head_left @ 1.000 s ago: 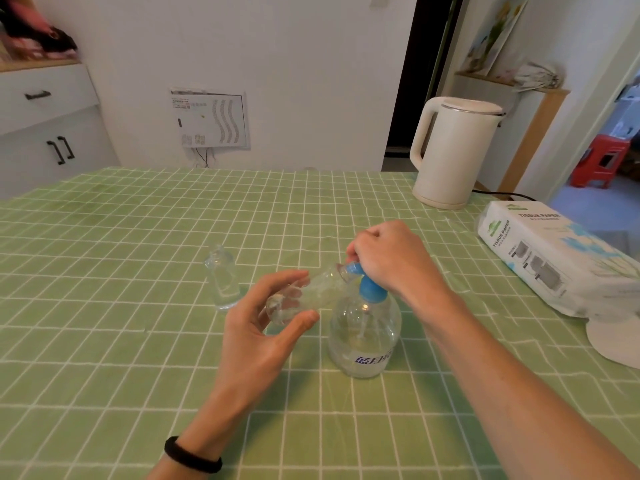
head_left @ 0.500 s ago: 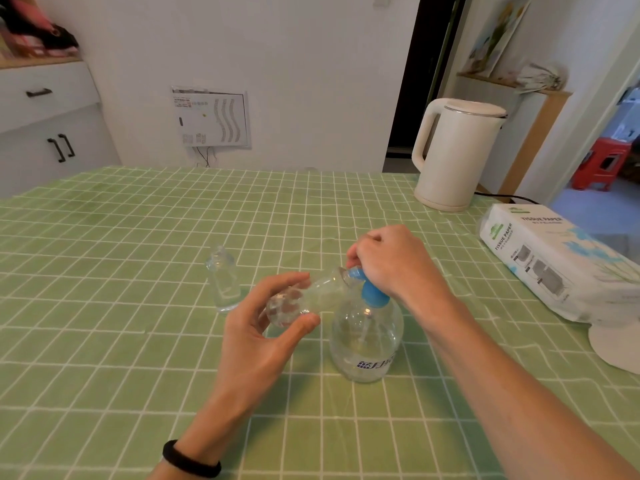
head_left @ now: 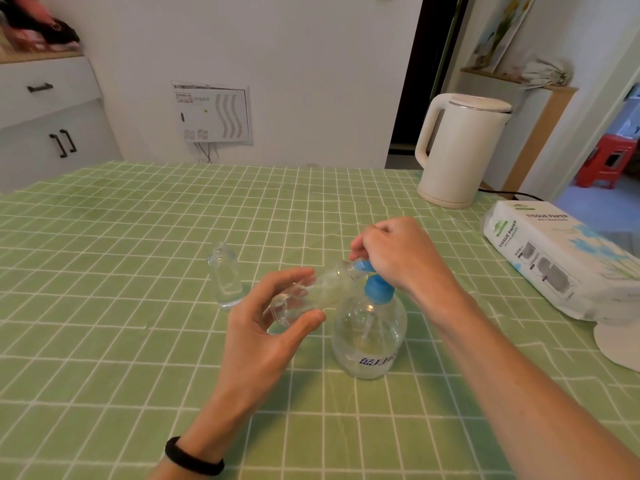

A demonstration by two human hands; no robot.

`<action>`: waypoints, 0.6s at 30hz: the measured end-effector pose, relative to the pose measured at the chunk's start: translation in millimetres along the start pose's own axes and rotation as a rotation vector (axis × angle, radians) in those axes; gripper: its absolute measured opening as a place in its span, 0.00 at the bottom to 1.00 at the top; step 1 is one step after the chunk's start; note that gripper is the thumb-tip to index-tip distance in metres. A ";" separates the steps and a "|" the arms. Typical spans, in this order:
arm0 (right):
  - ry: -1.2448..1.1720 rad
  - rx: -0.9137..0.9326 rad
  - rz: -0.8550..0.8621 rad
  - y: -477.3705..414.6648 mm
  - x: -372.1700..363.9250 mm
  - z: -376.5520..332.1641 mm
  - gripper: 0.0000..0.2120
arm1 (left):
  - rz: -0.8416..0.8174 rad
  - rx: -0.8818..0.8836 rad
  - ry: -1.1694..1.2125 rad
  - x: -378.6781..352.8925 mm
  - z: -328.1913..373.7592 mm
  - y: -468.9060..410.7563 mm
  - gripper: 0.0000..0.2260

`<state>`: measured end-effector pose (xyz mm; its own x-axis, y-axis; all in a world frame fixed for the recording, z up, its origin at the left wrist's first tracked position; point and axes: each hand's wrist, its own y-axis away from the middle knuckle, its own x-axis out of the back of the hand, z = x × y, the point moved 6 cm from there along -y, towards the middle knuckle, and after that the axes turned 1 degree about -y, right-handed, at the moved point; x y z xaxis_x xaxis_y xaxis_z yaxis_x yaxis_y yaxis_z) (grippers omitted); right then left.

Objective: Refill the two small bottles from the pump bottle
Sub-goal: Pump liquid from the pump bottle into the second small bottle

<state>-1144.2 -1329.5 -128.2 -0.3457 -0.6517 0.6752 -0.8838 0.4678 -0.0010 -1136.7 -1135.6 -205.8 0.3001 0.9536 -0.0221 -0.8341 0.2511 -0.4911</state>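
Holding clear small bottle (head_left: 313,292) — plastic, perhaps — at round pump bottle (head_left: 369,336).

**Body check: what was worn**
I saw one plain black band (head_left: 194,459), thick and matte, snug round the left wrist. Both forearms, the left hand (head_left: 258,341) and the right hand (head_left: 398,259) were bare as far as I could see.

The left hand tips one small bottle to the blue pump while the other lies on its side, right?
No: in the head view the other small bottle stands upright on the table. The left hand does hold the tipped bottle to the blue pump.
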 end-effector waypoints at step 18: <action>0.045 0.001 0.004 -1.2 0.5 1.2 0.18 | 0.003 0.005 -0.014 0.6 -1.6 0.1 0.21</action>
<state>-1143.7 -1331.1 -128.7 -0.3348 -0.6221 0.7078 -0.8828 0.4698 -0.0046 -1135.8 -1135.2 -207.3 0.2910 0.9567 -0.0120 -0.8374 0.2486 -0.4868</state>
